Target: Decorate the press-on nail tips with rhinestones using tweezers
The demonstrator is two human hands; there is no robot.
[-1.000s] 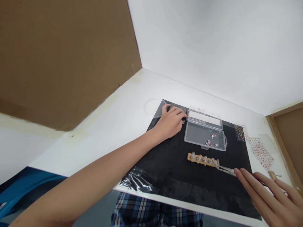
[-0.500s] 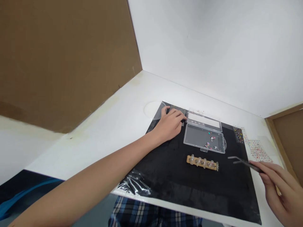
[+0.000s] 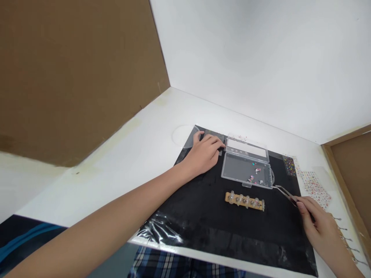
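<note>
My left hand [image 3: 204, 154] rests palm down with fingers spread at the back left of the black mat [image 3: 203, 216], its fingertips beside a clear plastic box [image 3: 246, 170]. The box lies open, with small coloured charms in its tray and a white strip in its lid. My right hand [image 3: 315, 220] grips metal tweezers [image 3: 285, 192], whose tips reach the tray's front right corner. In front of the box lies a wooden strip [image 3: 245, 201] carrying a row of clear, decorated nail tips.
Sticker sheets [image 3: 314, 187] and a dark dotted sheet [image 3: 290, 166] lie at the right. A clear round disc [image 3: 182, 136] is at the back left. Several thin metal-tipped items [image 3: 349, 239] lie beyond my right hand. White and brown panels stand around the table.
My right hand has moved left with the tweezers, bringing their tips to the box corner. My left hand keeps its place by the box. The view has shifted slightly.
</note>
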